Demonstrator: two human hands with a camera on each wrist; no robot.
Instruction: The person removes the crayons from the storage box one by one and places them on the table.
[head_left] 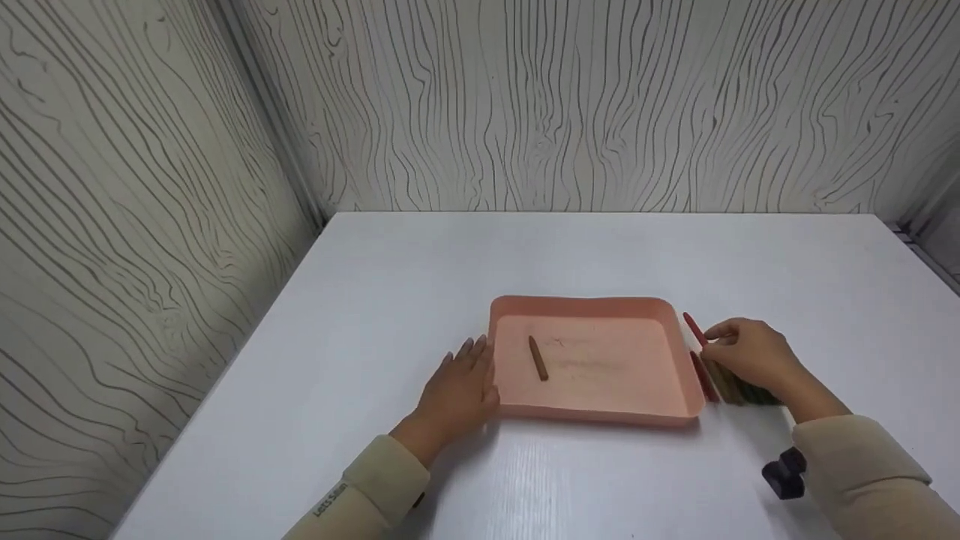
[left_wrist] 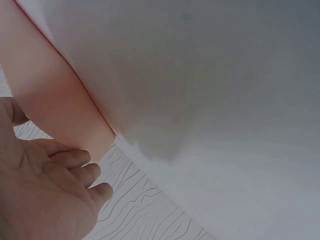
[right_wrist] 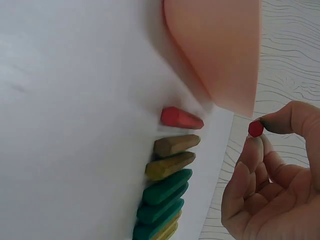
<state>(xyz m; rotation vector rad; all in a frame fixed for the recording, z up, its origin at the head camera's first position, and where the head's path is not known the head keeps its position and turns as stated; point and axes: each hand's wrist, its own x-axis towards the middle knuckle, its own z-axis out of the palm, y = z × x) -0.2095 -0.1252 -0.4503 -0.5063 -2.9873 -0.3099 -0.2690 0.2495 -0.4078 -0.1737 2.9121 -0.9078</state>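
My right hand pinches a red crayon between thumb and fingertips, just off the right side of a pink tray. In the right wrist view the crayon's six-sided end faces the camera. Below that hand, several crayons lie side by side on the table: a red crayon, a brown crayon, a yellow-brown crayon, then green crayons and yellowish ones. One brown crayon lies inside the tray, towards its left. My left hand, fingers extended, touches the tray's left wall.
Under everything is a white table. A wall with a wood-grain line pattern rises behind it, and another stands at the left. Dark marks show on the tray floor. A small black object sits by the right sleeve.
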